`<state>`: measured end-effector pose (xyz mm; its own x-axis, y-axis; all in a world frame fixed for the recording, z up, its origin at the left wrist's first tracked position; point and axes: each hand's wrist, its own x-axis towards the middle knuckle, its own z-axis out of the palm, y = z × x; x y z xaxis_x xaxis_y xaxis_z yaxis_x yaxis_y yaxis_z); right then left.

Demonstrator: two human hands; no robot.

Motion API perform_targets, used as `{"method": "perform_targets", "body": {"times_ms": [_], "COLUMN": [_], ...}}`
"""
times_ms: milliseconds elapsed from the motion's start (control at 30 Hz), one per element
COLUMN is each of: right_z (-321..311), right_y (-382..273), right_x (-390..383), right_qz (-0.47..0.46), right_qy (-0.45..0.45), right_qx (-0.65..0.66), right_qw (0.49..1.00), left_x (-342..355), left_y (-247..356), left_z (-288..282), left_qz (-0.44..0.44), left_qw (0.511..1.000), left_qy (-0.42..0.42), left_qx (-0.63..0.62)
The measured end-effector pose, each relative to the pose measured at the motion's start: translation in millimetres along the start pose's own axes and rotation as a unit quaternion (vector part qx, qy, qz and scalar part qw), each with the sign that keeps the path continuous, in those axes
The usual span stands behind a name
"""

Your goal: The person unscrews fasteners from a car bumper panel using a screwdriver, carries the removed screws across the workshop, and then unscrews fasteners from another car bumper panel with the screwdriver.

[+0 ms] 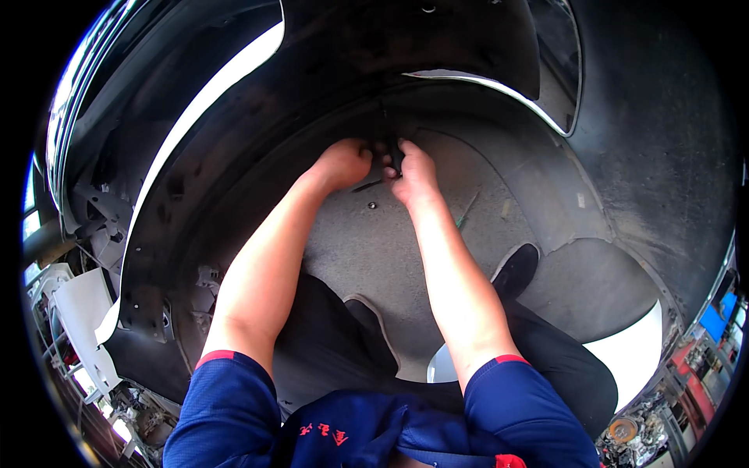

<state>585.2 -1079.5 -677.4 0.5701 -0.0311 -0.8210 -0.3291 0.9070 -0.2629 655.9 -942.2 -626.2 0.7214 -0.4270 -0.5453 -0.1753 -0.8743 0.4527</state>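
A large black curved plastic panel (257, 125) with white painted edges, which looks like a car bumper, arches around the spot where both hands meet. My right hand (415, 171) is closed around a slim black tool handle (396, 160); its working end is lost against the dark panel. Just left of it, my left hand (346, 162) is curled with the fingers pressed together against the panel's inner side. Whatever those fingers hold, if anything, is hidden. On the grey floor (351, 249) below the hands lies a small round metal piece (372, 206).
My dark shoes (518, 269) stand close under my forearms. A thin green strip (461, 222) lies on the floor by my right forearm. White panels (84, 320) and piled parts are at the left; more metal parts (624, 429) sit at the lower right.
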Motion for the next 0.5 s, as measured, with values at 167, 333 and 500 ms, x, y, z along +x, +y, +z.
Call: {"method": "perform_targets", "body": {"times_ms": [167, 333, 500], "right_z": [6, 0, 8], "right_y": [6, 3, 5], "right_x": [4, 10, 5], "right_qz": [-0.082, -0.035, -0.090], "right_qy": [0.004, -0.023, 0.011], "right_qx": [-0.037, -0.042, -0.114], "right_qw": [0.996, 0.998, 0.989], "left_x": [-4, -4, -10], "left_y": [2, -1, -4], "left_z": [-3, -2, -5], "left_qz": [-0.001, -0.003, -0.004], "left_qw": [1.000, 1.000, 1.000], "left_qy": [0.006, 0.011, 0.030], "left_qx": [0.008, 0.001, -0.006]}}
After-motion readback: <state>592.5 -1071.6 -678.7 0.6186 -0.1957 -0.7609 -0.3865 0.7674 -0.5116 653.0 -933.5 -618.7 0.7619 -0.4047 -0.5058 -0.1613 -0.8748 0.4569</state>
